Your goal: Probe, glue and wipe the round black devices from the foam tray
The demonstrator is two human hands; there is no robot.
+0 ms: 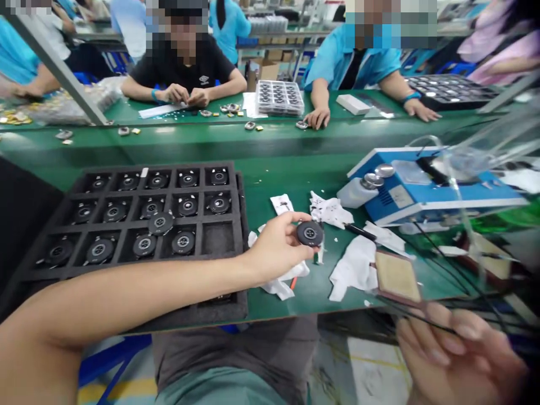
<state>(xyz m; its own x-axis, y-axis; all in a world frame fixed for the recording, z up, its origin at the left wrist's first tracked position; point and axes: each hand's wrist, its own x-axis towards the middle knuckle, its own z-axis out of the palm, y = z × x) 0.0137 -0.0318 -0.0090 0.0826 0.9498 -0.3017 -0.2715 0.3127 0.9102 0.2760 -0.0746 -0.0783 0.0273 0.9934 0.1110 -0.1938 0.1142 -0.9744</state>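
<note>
My left hand [282, 247] reaches across the foam tray and grips a round black watch case [310, 233] between thumb and fingers, its sensor side facing up. Low on the right, my right hand [459, 354] is closed around a thin dark pointed tool [422, 320], perhaps tweezers; blur hides its exact kind. Under my left forearm lies the black foam tray [242, 242], with similar watch cases in its compartments. One more watch case [161, 223] rests on top of the dividers. Crumpled white wipes [354, 267] and a tan pad [397, 275] lie between my hands.
A blue bench machine [430, 191] with tubes and cables stands at the right, beside a white pump bottle [358, 190]. Across the green bench, two people handle small parts near a clear compartment box [280, 98]. A metal post [63, 67] slants at upper left.
</note>
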